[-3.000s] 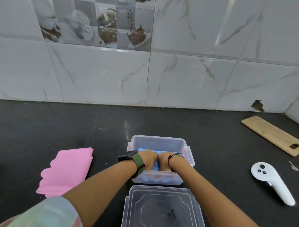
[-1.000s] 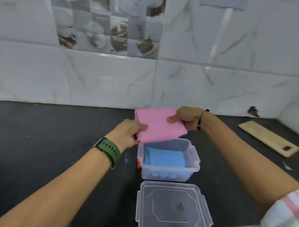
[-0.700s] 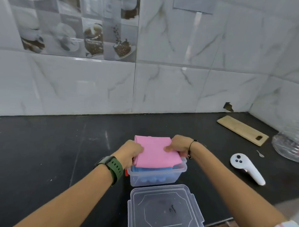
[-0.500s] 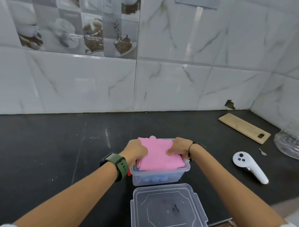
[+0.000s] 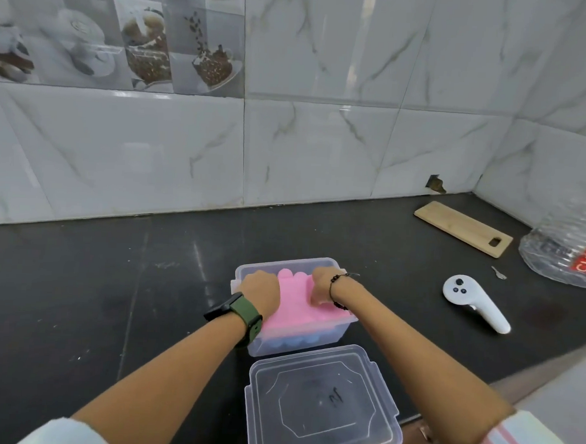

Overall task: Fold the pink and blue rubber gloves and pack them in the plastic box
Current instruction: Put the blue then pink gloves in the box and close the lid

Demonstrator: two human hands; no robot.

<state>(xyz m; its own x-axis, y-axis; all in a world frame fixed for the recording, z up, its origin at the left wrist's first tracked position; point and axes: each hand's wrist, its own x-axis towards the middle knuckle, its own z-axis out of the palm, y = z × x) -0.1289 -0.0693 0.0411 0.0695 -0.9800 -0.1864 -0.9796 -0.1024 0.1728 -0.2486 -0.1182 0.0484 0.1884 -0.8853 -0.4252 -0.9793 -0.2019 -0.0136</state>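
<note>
Both hands are in the plastic box [image 5: 342, 328], pressing the folded pink glove [image 5: 298, 306] down. Left hand [image 5: 261, 292] and right hand [image 5: 319, 287] have fingers curled down onto the glove; whether they grip or just push, cannot tell. The glove's long axis runs front to back, fingertips toward the wall. The blue glove [image 5: 295, 340] lies beneath. The box sits mid-counter [image 5: 97, 280] near the front edge, its lid [image 5: 320, 404] just in front.
</note>
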